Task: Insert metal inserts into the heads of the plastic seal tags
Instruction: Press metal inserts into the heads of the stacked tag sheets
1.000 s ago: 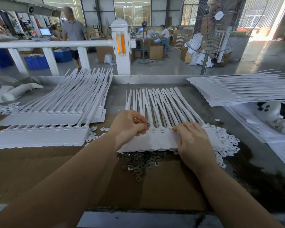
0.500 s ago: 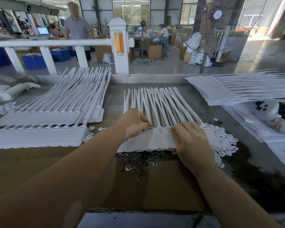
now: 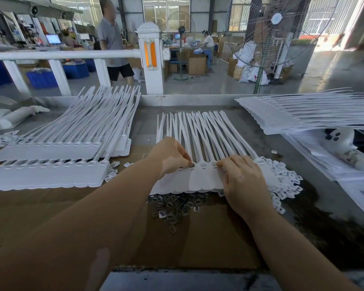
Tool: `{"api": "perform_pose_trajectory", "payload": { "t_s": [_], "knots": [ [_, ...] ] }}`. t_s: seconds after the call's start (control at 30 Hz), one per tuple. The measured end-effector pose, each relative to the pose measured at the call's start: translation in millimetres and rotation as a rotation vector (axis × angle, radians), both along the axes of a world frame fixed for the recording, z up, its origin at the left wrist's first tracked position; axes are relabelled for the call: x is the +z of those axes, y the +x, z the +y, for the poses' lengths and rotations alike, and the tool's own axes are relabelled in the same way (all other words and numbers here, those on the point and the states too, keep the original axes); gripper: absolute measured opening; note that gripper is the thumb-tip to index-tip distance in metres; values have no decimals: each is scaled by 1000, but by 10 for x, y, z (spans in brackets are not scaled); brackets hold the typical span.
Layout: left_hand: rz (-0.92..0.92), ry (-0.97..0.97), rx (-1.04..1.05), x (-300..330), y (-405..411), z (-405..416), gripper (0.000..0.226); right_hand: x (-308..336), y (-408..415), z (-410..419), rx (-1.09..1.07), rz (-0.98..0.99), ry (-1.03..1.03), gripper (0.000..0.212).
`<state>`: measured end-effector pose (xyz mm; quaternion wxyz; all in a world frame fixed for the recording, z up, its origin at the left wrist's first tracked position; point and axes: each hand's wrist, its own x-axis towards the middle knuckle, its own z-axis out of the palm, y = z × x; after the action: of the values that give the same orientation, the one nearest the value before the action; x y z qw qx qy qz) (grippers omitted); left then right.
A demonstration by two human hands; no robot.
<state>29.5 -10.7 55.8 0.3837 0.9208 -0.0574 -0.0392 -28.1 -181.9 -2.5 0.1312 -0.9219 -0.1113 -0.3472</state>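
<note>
Nearest, on the cardboard, a heap of inserts touching the near edge of the tag strip: handy for the next pick, best drawn one at a time. Further on, right hand lying fairly flat with fingers pressing the strip down; left hand curled, fingertips pinched at a tag head, probably on an insert, though too small to confirm. Best seated square and pushed flush, strip kept pinned, tails left fanned beyond.
</note>
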Motion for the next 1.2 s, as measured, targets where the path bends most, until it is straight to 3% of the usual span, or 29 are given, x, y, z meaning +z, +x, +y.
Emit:
{"api": "perform_pose_trajectory", "payload": {
  "t_s": [0.23,0.4,0.67,0.93,1.2],
  "knots": [
    [-19,-64,9,-15,13,75,7,0,-5,1,0,10,5,8],
    [-184,-190,199,-157,-22,253,18,12,-14,4,23,-10,29,19],
    [-351,-175,420,-529,-61,511,23,5,-20,1,41,-10,36,22],
    [-343,-171,411,-589,-143,465,33,-3,-17,-4,65,-22,46,11],
    [-295,-220,317,-577,-200,467,45,9,-27,0,79,-13,62,19]
  ]
}}
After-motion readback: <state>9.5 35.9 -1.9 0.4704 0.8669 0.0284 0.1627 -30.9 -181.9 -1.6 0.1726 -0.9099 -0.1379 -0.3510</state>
